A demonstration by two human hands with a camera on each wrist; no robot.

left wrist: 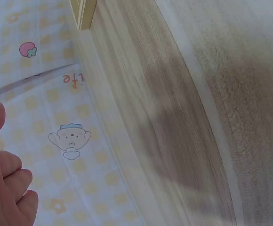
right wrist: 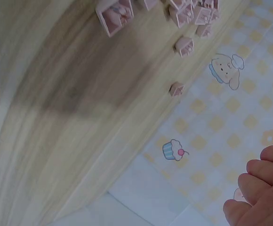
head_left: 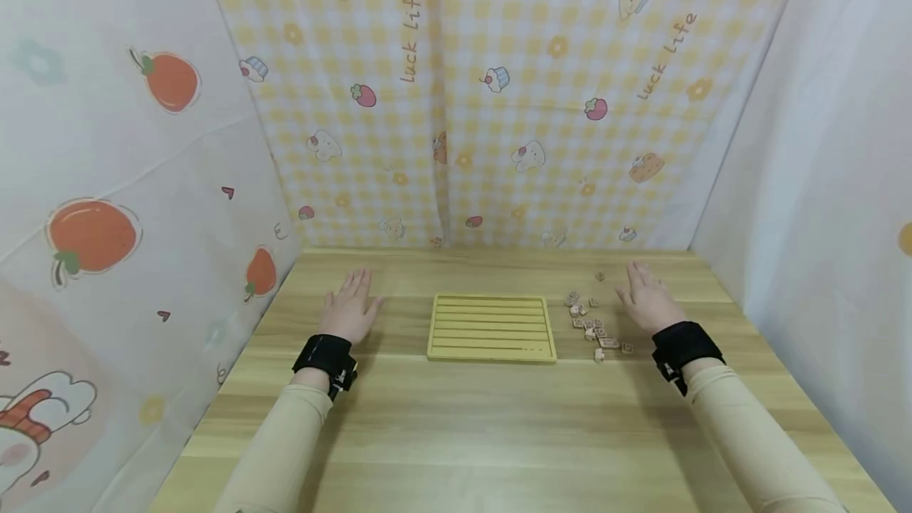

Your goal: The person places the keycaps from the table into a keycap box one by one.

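Note:
My left hand lies on the wooden table to the left of a flat yellow tray, its fingers stretched away from me and thumb apart. Nothing is in it. On the other side, my right hand is also on the tabletop, fingers extended, holding nothing. Between that hand and the tray are several small pinkish pieces, scattered loosely. The right wrist view shows some of these square pieces hollow on one side. The tray has long parallel grooves running across it. Only a tray corner enters the left wrist view.
A yellow checked curtain hangs along the table's far edge. White printed cloth closes off the left side, and pale cloth the right. The wooden table extends toward me in front of the tray.

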